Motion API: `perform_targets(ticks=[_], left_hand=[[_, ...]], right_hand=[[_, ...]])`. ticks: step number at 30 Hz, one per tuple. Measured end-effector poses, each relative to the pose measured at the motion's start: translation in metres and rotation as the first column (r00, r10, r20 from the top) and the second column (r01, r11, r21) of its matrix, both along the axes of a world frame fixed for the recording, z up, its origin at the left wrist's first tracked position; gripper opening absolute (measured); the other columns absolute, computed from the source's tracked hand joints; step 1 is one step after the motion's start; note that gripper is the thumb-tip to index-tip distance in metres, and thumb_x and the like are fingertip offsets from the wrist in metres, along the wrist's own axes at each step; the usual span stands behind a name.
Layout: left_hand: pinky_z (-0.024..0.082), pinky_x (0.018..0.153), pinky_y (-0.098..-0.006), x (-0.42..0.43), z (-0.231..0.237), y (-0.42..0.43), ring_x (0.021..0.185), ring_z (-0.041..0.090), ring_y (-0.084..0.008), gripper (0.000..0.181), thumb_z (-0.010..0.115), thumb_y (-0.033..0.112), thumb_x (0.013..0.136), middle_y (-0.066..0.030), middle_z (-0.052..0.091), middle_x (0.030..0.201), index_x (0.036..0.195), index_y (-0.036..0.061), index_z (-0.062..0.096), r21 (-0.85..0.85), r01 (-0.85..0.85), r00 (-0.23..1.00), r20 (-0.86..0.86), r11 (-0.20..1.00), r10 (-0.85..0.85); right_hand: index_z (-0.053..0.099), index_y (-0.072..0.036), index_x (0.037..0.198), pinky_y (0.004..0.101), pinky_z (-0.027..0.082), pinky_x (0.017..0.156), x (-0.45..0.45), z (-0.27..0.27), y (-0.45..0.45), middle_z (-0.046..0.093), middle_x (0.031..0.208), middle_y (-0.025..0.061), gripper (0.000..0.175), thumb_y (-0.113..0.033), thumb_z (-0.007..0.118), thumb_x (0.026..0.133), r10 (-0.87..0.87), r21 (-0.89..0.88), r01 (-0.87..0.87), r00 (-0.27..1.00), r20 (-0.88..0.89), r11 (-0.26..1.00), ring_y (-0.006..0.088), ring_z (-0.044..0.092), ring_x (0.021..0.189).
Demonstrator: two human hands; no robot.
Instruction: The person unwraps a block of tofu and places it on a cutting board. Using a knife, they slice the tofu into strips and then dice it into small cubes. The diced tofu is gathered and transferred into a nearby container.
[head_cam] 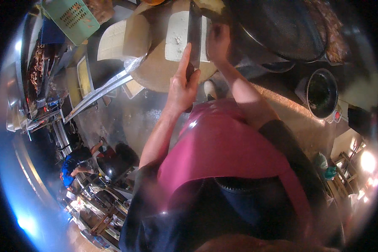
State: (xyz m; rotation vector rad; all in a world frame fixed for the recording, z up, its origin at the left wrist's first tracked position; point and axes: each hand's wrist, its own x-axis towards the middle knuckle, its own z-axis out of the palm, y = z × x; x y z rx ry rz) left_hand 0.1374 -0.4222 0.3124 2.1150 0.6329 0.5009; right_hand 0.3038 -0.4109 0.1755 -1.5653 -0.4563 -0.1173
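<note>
My left hand (183, 86) grips the dark handle of a broad-bladed knife (194, 36), with the index finger laid along the blade. The blade crosses a white block (177, 37) that looks like tofu. To its right shows a narrow strip (204, 39) of the same white food. Close against that strip's right side is my right hand (220, 44); its fingers are blurred and in shadow, so their grip is unclear. Under the block lies a round wooden board (154, 74). Left of it is a larger white slab (113, 39) with scored lines, partly in shade.
A green plastic basket (71, 20) sits at upper left. At upper right is a large round mesh sieve (280, 28). A metal pot (323, 93) with dark green contents stands to the right. Another person (71, 168) in blue is farther off at lower left.
</note>
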Motion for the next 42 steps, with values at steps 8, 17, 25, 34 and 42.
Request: perform_targets(ticks=[8, 17, 25, 34, 42], left_hand=[[0.05, 0.081, -0.0354, 0.004, -0.003, -0.005, 0.091, 0.067, -0.0297, 0.071, 0.058, 0.0, 0.09, -0.0251, 0.065, 0.105, 0.153, 0.018, 0.03, 0.047, -0.001, 0.997, -0.082, 0.999, 0.005], [0.05, 0.079, -0.052, 0.01, -0.042, -0.004, 0.093, 0.062, -0.0475, 0.072, 0.054, 0.005, 0.089, -0.03, 0.065, 0.1, 0.152, 0.0286, 0.028, 0.027, -0.04, 0.972, -0.23, 0.999, 0.045], [0.05, 0.08, -0.05, 0.014, -0.043, 0.001, 0.097, 0.063, -0.0462, 0.074, 0.054, 0.0, 0.087, -0.0297, 0.064, 0.105, 0.152, 0.028, 0.03, -0.057, -0.034, 0.989, -0.144, 0.998, 0.026], [0.05, 0.084, -0.038, -0.004, 0.007, -0.006, 0.107, 0.06, -0.045, 0.074, 0.054, -0.002, 0.087, -0.0292, 0.063, 0.113, 0.152, 0.0242, 0.029, 0.017, -0.048, 0.993, -0.106, 0.999, 0.05], [0.05, 0.084, -0.0461, -0.004, 0.003, 0.001, 0.106, 0.06, -0.0458, 0.075, 0.053, -0.003, 0.085, -0.0297, 0.062, 0.113, 0.152, 0.0225, 0.029, 0.023, -0.018, 0.989, -0.144, 1.0, 0.021]], right_hand=[[0.06, -0.005, 0.101, 0.0368, 0.05, 0.076, -0.004, 0.014, -0.005, 0.063, 0.094, 0.0153, 0.014, -0.009, 0.06, 0.087, 0.068, -0.067, -0.077, 0.99, -0.121, 0.995, 0.0295, 0.063, 0.084], [0.06, -0.004, 0.11, 0.0413, 0.046, 0.089, -0.003, 0.031, -0.012, 0.061, 0.11, 0.0184, 0.023, -0.018, 0.059, 0.091, 0.134, -0.175, -0.145, 0.988, -0.072, 0.974, 0.0351, 0.058, 0.105], [0.058, -0.004, 0.117, 0.0416, 0.045, 0.091, -0.001, 0.015, -0.003, 0.06, 0.113, 0.0191, 0.03, -0.019, 0.058, 0.091, 0.116, -0.202, -0.129, 0.991, -0.074, 0.971, 0.0362, 0.057, 0.106], [0.057, -0.005, 0.116, 0.0396, 0.049, 0.084, -0.001, 0.002, 0.002, 0.06, 0.107, 0.0163, 0.034, -0.014, 0.066, 0.084, 0.09, -0.194, -0.09, 0.996, -0.009, 0.977, 0.0334, 0.06, 0.097], [0.057, -0.005, 0.116, 0.04, 0.049, 0.087, -0.005, 0.007, -0.001, 0.06, 0.109, 0.0153, 0.041, -0.017, 0.07, 0.079, 0.08, -0.182, -0.073, 0.996, 0.035, 0.981, 0.0325, 0.06, 0.101]])
